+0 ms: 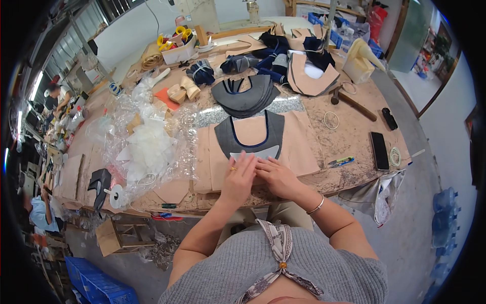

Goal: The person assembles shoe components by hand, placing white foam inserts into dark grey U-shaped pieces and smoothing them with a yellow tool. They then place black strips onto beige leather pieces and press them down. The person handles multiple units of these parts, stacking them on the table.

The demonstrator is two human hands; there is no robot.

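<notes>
On a tan sheet (298,144) lies a grey U-shaped cut piece (276,127) with a dark blue inner edge. Along its near curve rests a thin white crescent-shaped piece (268,152). My left hand (238,181) lies on the near edge of these pieces, fingers stretched forward and flat. Close against it, my right hand (279,178) lies with its fingers pointing left and forward over the same edge. The hands cover part of both pieces. Just beyond sits a stack of similar grey U-shaped pieces (243,96).
To the left, clear plastic holds a heap of white pieces (152,152), near a tape dispenser (99,182). At right lie a hammer (354,104), thread snips (341,161) and a phone (378,151). Dark bundles (238,64) and a yellowish jug (358,63) stand farther back.
</notes>
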